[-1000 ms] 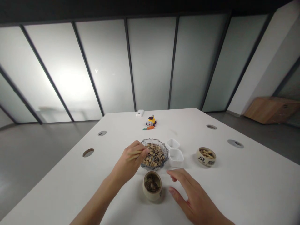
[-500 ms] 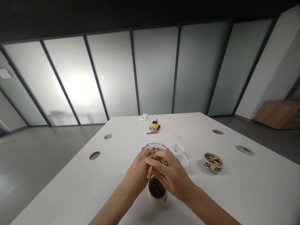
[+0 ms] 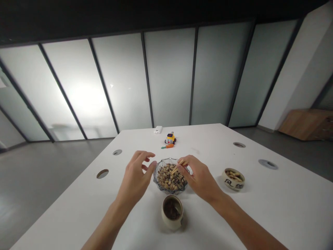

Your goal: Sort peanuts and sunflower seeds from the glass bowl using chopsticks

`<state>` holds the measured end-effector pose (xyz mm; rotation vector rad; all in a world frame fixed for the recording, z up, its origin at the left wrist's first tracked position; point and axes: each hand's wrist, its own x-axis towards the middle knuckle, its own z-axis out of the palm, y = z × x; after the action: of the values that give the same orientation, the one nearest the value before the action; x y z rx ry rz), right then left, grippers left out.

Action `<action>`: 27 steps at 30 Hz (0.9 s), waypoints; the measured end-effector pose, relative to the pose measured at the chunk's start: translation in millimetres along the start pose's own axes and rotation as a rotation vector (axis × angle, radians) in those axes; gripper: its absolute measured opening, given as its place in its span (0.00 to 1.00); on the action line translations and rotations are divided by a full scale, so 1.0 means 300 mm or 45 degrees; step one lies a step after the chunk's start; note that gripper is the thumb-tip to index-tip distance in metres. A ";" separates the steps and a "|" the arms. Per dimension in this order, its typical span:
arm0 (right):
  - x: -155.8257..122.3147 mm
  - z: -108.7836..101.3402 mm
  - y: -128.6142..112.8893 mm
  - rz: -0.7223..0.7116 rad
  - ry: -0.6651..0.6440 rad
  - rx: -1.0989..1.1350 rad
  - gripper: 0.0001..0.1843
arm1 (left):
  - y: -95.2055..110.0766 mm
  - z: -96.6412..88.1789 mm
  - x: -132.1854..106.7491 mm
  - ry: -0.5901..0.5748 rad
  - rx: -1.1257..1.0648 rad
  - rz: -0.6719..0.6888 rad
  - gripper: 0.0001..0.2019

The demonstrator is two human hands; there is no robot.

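Right fingers (image 3: 185, 160): pinched on wooden chopsticks (image 3: 177, 168), whose tips slant down-left into the seeds.
Right hand (image 3: 201, 177): back up, at the bowl's right rim; forearm enters from lower right.
Left fingers (image 3: 142, 156): spread, loosely curled, gripping nothing.
Left hand (image 3: 135, 177): just beside the left rim.
Glass bowl (image 3: 156, 180) of sunflower seeds (image 3: 168, 177): on the desk (image 3: 78, 208), between both hands.
Ceramic cup (image 3: 171, 217): nearer, before the bowl.

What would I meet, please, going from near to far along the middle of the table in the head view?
cup → glass bowl of seeds → toy car → white box
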<state>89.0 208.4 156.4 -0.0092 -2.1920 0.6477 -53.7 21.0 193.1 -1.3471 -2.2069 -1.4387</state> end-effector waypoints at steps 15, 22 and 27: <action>-0.005 0.053 0.078 0.339 -0.061 0.100 0.16 | -0.272 0.168 -0.300 -0.102 -0.160 -0.596 0.23; -0.031 0.024 0.096 0.400 0.025 0.090 0.20 | -0.258 0.163 -0.302 -0.189 -0.104 -0.507 0.18; -0.060 -0.032 0.066 0.382 0.063 0.079 0.20 | -0.265 0.159 -0.312 -0.234 -0.028 -0.438 0.18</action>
<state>103.6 225.9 139.4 -0.3240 -2.1403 0.8717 -46.3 -5.1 64.4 -1.1905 -2.6549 -1.5007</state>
